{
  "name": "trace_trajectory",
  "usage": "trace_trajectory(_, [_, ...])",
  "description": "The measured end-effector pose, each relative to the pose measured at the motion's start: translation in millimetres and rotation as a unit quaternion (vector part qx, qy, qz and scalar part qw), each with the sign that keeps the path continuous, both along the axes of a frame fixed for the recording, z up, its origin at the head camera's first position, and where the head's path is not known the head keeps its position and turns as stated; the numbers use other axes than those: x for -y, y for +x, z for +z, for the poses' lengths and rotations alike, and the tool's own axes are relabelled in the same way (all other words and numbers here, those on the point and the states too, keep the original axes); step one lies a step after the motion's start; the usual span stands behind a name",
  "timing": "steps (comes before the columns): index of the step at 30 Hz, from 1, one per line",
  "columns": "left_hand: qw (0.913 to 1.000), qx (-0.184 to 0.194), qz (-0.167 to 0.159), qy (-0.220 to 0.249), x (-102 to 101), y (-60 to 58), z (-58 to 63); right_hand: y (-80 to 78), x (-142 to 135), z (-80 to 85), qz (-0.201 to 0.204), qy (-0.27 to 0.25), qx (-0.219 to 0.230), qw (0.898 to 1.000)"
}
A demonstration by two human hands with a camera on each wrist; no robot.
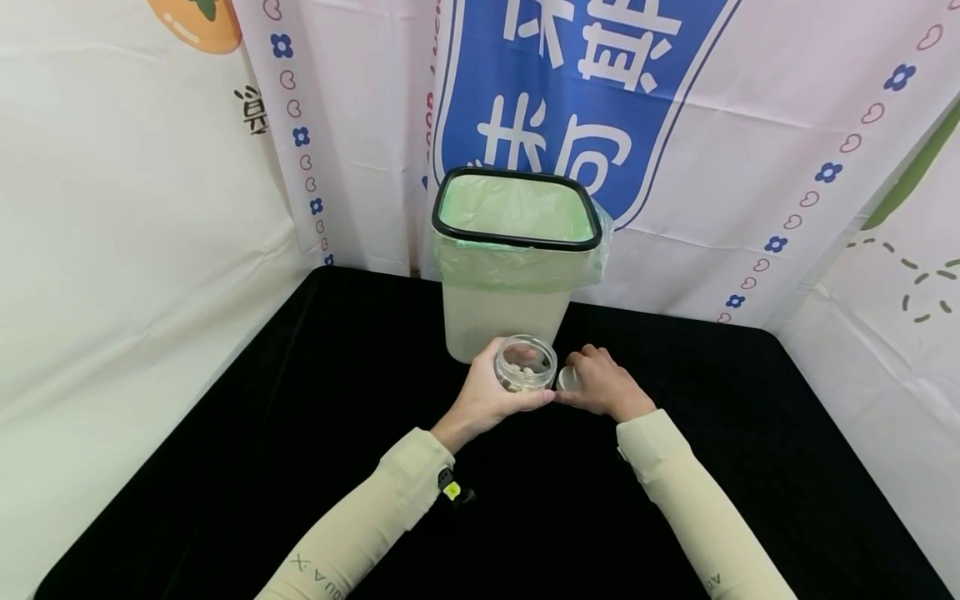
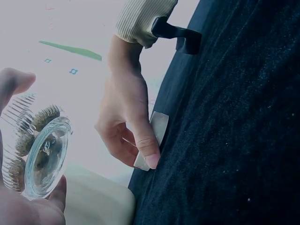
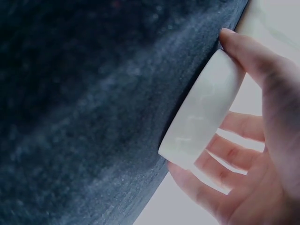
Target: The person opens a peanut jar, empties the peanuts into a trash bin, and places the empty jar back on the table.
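In the head view my left hand (image 1: 487,393) grips a clear jar (image 1: 523,385) without a lid, its mouth turned up toward the camera. Several small pale pieces lie at its bottom. The left wrist view shows the jar's ribbed wall and thick glassy rim (image 2: 46,157), with brownish contents behind it. To the right, my right hand (image 1: 606,390) holds a round whitish lid (image 1: 570,379) low at the black cloth. Thumb and fingers span the edge of this lid (image 3: 201,112) in the right wrist view, its side against the cloth.
Just behind the hands stands a pale trash bin (image 1: 502,308) with a black rim and a green liner bag (image 1: 517,267). Black cloth (image 1: 300,467) covers the table. Printed white curtains (image 1: 360,125) enclose the back and sides.
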State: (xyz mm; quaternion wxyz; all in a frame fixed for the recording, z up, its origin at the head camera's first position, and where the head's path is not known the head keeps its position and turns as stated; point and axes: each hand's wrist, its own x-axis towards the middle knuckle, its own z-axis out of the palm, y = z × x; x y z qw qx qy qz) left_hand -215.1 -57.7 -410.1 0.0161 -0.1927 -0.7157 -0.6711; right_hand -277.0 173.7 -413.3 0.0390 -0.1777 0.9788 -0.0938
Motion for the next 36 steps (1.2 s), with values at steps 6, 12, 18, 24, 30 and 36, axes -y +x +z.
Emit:
trace_trajectory(6, [1.0000, -0.001, -0.001, 0.000, -0.1, 0.4, 0.5, 0.3, -0.3, 0.0, -0.003, -0.001, 0.004, 1.000])
trace_trajectory(12, [1.0000, -0.001, -0.003, 0.006, -0.4, 0.3, 0.5, -0.2, -0.5, -1.1, -0.005, -0.003, 0.013, 1.000])
trace_trajectory(18, [1.0000, -0.002, 0.003, 0.000, 0.0, -0.2, 0.7, -1.7, 0.5, -1.5, 0.000, -0.002, 0.018, 1.000])
trace_trajectory(24, [1.0000, -0.005, 0.002, -0.005, -2.3, -2.4, 0.0, -1.9, -3.7, -1.3, 0.006, -0.010, 0.020, 1.000])
trace_trajectory(30, [0.9999, 0.006, 0.000, -0.009, -5.1, -3.4, -0.7, -3.8, -6.2, -1.6, 0.004, -0.011, 0.035, 0.999])
trace_trajectory(36, [0.9997, 0.019, 0.004, -0.012, -3.7, -1.9, -2.6, -4.9, -2.2, 1.8, 0.014, 0.001, 0.046, 0.999])
